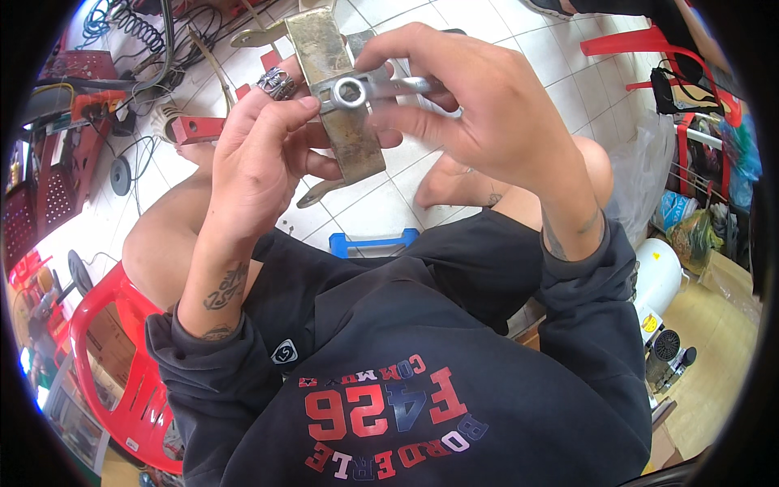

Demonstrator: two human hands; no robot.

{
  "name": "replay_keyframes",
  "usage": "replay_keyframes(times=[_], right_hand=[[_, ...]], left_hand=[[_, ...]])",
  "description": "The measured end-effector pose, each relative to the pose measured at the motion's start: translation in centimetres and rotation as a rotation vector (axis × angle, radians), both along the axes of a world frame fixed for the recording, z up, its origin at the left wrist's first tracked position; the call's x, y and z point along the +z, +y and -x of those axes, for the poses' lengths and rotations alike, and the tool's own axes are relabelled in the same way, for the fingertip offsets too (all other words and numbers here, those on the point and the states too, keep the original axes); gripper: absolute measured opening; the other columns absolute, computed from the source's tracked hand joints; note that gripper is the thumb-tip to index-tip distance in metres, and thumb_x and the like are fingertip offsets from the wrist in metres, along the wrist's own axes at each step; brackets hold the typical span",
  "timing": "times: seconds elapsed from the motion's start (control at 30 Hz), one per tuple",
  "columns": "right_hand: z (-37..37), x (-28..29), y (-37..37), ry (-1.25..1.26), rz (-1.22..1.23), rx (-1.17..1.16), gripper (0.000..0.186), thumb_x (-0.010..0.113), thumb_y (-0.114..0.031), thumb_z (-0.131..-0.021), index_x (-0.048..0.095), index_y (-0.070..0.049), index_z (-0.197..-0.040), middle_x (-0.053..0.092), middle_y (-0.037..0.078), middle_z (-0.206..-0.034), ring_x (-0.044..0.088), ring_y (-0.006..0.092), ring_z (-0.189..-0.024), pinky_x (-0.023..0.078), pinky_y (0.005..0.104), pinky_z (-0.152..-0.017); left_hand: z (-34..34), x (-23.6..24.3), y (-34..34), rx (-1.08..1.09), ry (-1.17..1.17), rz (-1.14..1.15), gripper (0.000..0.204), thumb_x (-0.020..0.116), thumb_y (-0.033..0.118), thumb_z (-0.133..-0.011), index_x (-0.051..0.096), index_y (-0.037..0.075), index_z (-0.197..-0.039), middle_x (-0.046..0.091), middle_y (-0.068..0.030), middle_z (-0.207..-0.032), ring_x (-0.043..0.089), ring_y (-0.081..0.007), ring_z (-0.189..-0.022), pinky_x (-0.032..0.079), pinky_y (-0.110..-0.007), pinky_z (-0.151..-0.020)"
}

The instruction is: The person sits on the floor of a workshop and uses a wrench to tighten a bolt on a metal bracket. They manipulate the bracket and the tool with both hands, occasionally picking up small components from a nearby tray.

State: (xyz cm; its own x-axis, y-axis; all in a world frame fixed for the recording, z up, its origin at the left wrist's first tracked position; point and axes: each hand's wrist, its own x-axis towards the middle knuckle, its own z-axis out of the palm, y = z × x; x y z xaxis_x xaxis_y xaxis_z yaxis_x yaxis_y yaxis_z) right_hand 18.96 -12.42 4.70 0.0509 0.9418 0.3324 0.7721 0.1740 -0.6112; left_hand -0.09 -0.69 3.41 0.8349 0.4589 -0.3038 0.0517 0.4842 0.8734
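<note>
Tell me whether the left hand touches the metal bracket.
Touching. The head view shows it: the lower fingers of the left hand press against the left edge of the metal bracket, with no gap visible between them.

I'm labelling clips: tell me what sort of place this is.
Likely a small repair workshop: a metal bracket being handled, a black coil, and a white tank, perhaps an air compressor.
</note>
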Motion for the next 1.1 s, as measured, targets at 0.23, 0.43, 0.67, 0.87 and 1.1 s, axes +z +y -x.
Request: replay_keyframes(times=[0.23,0.43,0.67,0.87,1.1], right_hand=[[0.6,-1.2,0.6,0.084,-0.176,0.059,0.031,0.073,0.008,-0.072,0.072,-0.005,-0.1,0.065,0.006,-0.083,0.063,0.0212,-0.069,0.05,0.0291,-0.059],[0.7,-1.4,0.6,0.059,-0.138,0.131,0.038,0.069,0.013,-0.066,0.071,-0.003,-0.1,0.066,0.008,-0.089,0.066,0.0226,-0.075,0.054,0.0302,-0.065],[2.1,-1.9,0.7,0.022,-0.184,0.0,0.029,0.071,0.012,-0.073,0.071,-0.002,-0.098,0.066,0.008,-0.091,0.066,0.0211,-0.075,0.054,0.0293,-0.063],[3.1,-2.1,0.9,0.054,-0.264,-0.076,0.025,0.072,0.013,-0.075,0.07,-0.001,-0.097,0.065,0.008,-0.089,0.067,0.0207,-0.073,0.055,0.0284,-0.063],[3.8,-2.3,1.0,0.12,-0.203,-0.12,0.024,0.068,0.015,-0.076,0.067,0.002,-0.096,0.061,0.009,-0.086,0.067,0.0234,-0.074,0.056,0.0305,-0.065]], left_hand=[[-0.1,0.0,-0.4,-0.017,-0.026,0.008,0.042,0.041,0.012,-0.1,0.043,-0.01,-0.136,0.065,-0.0235,-0.117,0.071,-0.0353,-0.1,0.064,-0.035,-0.069],[0.2,-0.6,-0.7,-0.013,0.06,-0.054,0.035,0.043,0.011,-0.101,0.049,-0.006,-0.131,0.067,-0.0177,-0.11,0.072,-0.0258,-0.097,0.064,-0.034,-0.07],[0.5,-1.5,-0.6,0.107,0.023,0.004,0.038,0.049,0.011,-0.1,0.048,-0.005,-0.134,0.065,-0.0112,-0.102,0.069,-0.0157,-0.085,0.063,-0.032,-0.066],[0.6,-1.2,-0.6,0.088,-0.041,-0.076,0.035,0.049,0.012,-0.101,0.051,-0.006,-0.131,0.064,-0.0091,-0.105,0.067,-0.0135,-0.085,0.063,-0.029,-0.066],[1.0,-2.0,-0.7,0.083,-0.086,-0.067,0.04,0.046,0.014,-0.103,0.046,-0.007,-0.137,0.065,-0.0126,-0.11,0.068,-0.0155,-0.09,0.064,-0.029,-0.068]])
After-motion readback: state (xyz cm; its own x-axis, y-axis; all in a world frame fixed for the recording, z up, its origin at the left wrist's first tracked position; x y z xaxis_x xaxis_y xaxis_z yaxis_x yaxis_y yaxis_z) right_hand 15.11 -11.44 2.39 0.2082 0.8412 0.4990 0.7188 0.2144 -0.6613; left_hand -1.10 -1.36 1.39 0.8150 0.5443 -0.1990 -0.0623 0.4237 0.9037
